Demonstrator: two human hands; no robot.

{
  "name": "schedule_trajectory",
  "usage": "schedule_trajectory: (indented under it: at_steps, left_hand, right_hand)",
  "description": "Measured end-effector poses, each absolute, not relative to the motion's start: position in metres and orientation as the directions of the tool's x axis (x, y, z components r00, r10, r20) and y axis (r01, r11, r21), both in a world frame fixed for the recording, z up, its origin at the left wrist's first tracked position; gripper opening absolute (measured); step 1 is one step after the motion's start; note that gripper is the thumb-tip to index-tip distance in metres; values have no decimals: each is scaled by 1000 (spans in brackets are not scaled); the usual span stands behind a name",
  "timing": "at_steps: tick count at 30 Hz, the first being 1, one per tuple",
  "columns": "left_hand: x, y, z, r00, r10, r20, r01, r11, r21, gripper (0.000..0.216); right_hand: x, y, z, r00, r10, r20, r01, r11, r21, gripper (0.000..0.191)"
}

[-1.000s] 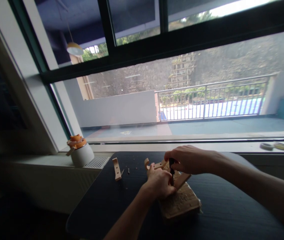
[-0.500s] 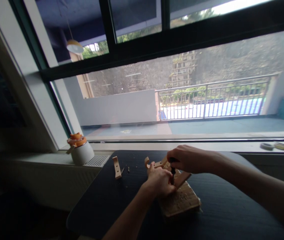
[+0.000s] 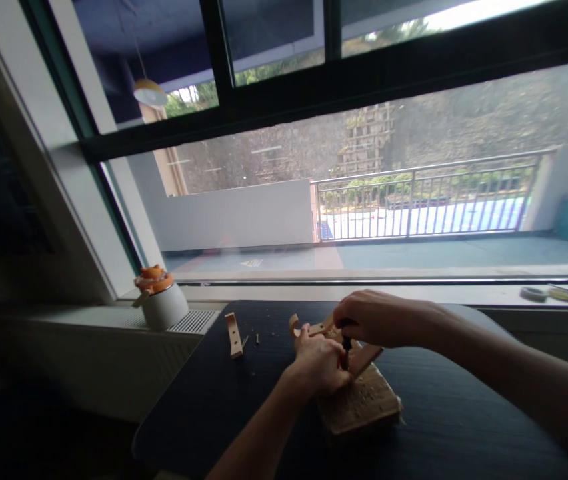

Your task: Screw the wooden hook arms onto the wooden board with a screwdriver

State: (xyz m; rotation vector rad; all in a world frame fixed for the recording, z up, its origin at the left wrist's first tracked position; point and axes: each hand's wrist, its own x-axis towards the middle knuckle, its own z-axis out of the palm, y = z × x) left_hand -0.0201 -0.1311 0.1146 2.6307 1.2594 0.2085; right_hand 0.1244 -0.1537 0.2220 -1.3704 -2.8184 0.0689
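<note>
- Presently, a dark-handled tool (image 3: 347, 343) is grasped from above by the right hand (image 3: 364, 320); it is held nearly upright, probably so that pressure can be directed downward.
- Near the tool's lower end, a wooden bar (image 3: 365, 360) is clasped at its end by the left hand (image 3: 321, 363), perhaps to prevent it from slipping.
- The bar is laid across a wooden block (image 3: 361, 408), by which, it seems, the table is protected; small crumbs are scattered on the block.
- Beyond the left hand, a curved wooden piece (image 3: 320, 329) is partly covered; whether it is touched by the fingers cannot be told.
- To the left, a loose wooden piece with two holes (image 3: 233, 337) and some screws (image 3: 257, 339) are placed on the dark table (image 3: 189, 407), apart from the work, maybe to leave space.
- By the window, a pale jug with orange lid (image 3: 164, 308) is seen.
- The tool's tip is hidden by the fingers, and its kind cannot be distinguished; the forearms are cut off by the frame.
</note>
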Motion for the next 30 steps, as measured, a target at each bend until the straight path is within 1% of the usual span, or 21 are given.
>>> schedule_trajectory:
  at_steps: [11, 15, 20, 30]
  left_hand:
    - [-20, -133, 117, 624, 780, 39, 746, -611, 265, 17]
    - [-20, -131, 113, 623, 781, 43, 751, -612, 250, 16]
    - [-19, -130, 109, 624, 779, 65, 745, -618, 251, 16]
    - [-21, -131, 110, 635, 769, 74, 731, -629, 267, 15]
  right_hand:
    - [124, -154, 222, -601, 799, -12, 798, 599, -56, 20]
    - [124, -157, 223, -596, 803, -17, 802, 594, -61, 31]
    - [127, -154, 216, -615, 787, -38, 787, 611, -80, 18]
    - [130, -145, 209, -622, 783, -30, 782, 618, -76, 16]
